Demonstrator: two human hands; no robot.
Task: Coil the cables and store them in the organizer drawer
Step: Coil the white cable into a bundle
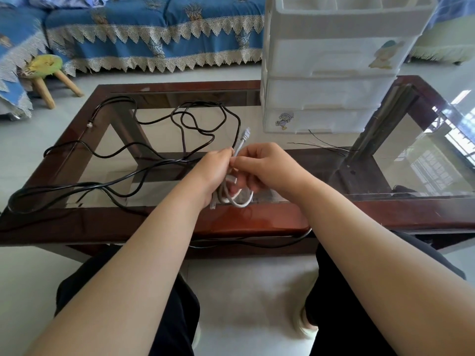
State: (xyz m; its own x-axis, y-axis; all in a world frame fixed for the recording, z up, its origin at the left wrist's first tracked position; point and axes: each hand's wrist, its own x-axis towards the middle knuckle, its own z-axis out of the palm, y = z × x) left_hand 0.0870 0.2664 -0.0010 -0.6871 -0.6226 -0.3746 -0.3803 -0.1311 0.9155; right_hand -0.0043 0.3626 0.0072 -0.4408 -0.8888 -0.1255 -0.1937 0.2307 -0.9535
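A short white cable is bunched into small loops between both hands above the table's front edge. My left hand grips the loops from the left. My right hand pinches the cable near its upper end, and the grey plug sticks up past the fingers. A long black cable sprawls uncoiled over the left half of the glass table. The white plastic organizer, with its stacked drawers all shut, stands at the back right of the table.
The glass-topped table has a dark red wooden frame. Thin dark wire pieces lie in front of the organizer. A small wooden stool and a blue-covered sofa stand behind. Black cable hangs under the front edge.
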